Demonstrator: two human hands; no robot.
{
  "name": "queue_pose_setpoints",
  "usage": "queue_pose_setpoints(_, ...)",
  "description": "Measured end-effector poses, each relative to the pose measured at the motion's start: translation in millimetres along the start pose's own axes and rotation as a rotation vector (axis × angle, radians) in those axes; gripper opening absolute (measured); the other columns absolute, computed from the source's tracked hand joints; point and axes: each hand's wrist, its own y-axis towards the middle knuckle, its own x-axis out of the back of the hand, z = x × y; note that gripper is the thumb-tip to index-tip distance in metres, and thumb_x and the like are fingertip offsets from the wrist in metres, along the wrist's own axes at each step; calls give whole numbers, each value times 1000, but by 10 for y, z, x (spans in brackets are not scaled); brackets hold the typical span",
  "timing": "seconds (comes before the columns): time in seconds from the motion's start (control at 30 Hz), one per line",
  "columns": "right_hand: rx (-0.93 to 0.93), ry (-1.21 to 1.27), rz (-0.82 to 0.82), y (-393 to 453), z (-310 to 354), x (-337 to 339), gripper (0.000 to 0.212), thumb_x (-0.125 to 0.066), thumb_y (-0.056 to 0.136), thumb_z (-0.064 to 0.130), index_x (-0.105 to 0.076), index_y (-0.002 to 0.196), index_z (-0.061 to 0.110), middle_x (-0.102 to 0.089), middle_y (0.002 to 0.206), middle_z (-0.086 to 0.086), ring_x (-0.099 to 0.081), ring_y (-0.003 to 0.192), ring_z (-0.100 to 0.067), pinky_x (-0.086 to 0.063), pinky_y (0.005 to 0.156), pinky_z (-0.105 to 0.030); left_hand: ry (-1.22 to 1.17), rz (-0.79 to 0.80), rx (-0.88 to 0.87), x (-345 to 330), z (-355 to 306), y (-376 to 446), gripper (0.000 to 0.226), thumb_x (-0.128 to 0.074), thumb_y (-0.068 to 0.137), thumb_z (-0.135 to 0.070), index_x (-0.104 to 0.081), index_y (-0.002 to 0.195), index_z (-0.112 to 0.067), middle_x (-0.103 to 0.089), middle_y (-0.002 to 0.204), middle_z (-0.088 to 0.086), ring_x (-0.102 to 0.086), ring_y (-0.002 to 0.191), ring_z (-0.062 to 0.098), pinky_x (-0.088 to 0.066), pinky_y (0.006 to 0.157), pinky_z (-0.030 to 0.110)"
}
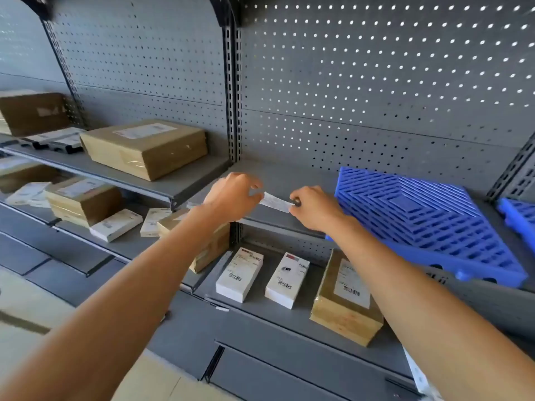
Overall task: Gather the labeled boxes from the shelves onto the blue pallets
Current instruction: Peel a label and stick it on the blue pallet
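My left hand (pixel 231 195) and my right hand (pixel 314 208) pinch the two ends of a small white paper label strip (pixel 275 203), held in the air before the front edge of the grey upper shelf (pixel 289 175). A blue plastic pallet (pixel 428 221) lies on that shelf just right of my right hand. On the shelf below stand two white labeled boxes (pixel 240 274) (pixel 287 280) and a brown labeled box (pixel 346 299). A large brown labeled box (pixel 146 147) rests on the upper left shelf.
A second blue pallet (pixel 518 218) shows at the right edge. More brown and white boxes (pixel 84 199) (pixel 115 224) crowd the lower left shelf, and a dark brown box (pixel 31 111) sits far left. Grey pegboard (pixel 376 82) backs the shelves; steel uprights (pixel 233 111) divide the bays.
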Motion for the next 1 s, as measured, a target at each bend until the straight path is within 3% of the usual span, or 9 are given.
queue_pose_setpoints(0.07, -52, -13, 15, 68, 25, -25, 27, -58, 98, 32, -68, 115, 15, -69, 106, -6, -65, 83, -23, -55, 71, -37, -7, 41, -17, -52, 104, 122, 33, -62, 97, -37, -65, 127, -23, -65, 130, 0, -63, 112, 23, -53, 94, 41)
queue_pose_setpoints(0.13, -83, -7, 10, 101, 17, -63, 32, -60, 97, 36, -69, 117, 13, -67, 112, -7, -65, 90, -24, -57, 78, -40, 7, 118, -31, -136, 181, 225, 36, -62, 96, -39, -64, 129, -25, -63, 133, 0, -60, 117, 25, -52, 97, 43)
queue_pose_setpoints(0.27, -74, -46, 5, 170, -4, -113, 30, -62, 95, 39, -73, 112, 17, -59, 107, -4, -58, 80, -20, -44, 56, -28, 14, 193, -89, -255, 286, 411, 41, -66, 93, -43, -62, 131, -30, -59, 136, 1, -55, 121, 27, -49, 100, 46)
queue_pose_setpoints(0.37, -74, -35, 7, 181, -13, -113, 27, -64, 95, 38, -74, 113, 21, -60, 108, -3, -58, 83, -19, -48, 60, -31, -9, 246, -138, -327, 342, 488, 44, -67, 92, -46, -62, 133, -30, -59, 136, 1, -52, 124, 27, -48, 100, 48)
queue_pose_setpoints(0.57, -112, 43, -33, 172, 11, -123, 16, -69, 92, 30, -76, 105, 24, -68, 101, 2, -60, 81, -14, -44, 56, -28, -111, 238, -189, -377, 433, 563, 44, -70, 90, -46, -65, 129, -28, -62, 135, -3, -54, 122, 21, -49, 100, 43)
queue_pose_setpoints(0.73, -128, 57, -80, 145, 53, -105, 18, -72, 91, 26, -76, 108, 22, -70, 101, 1, -59, 91, -15, -38, 56, -22, -173, 196, -213, -374, 453, 561, 36, -75, 87, -42, -69, 119, -27, -66, 124, -7, -56, 113, 16, -50, 92, 39)
queue_pose_setpoints(0.87, -142, 92, -106, 126, 92, -85, 15, -70, 92, 23, -76, 106, 20, -72, 100, 2, -60, 93, -13, -47, 67, -25, -154, 131, -220, -356, 424, 534, 26, -75, 88, -36, -69, 111, -27, -62, 110, -11, -52, 106, 14, -46, 82, 34)
queue_pose_setpoints(1.0, -179, 281, -122, 112, 124, -30, 12, -67, 94, 17, -77, 101, 17, -74, 96, 6, -66, 87, -9, -55, 76, -27, -252, 89, -186, -343, 434, 521, 4, -72, 91, -29, -70, 93, -25, -62, 96, -14, -56, 98, 12, -47, 80, 34)
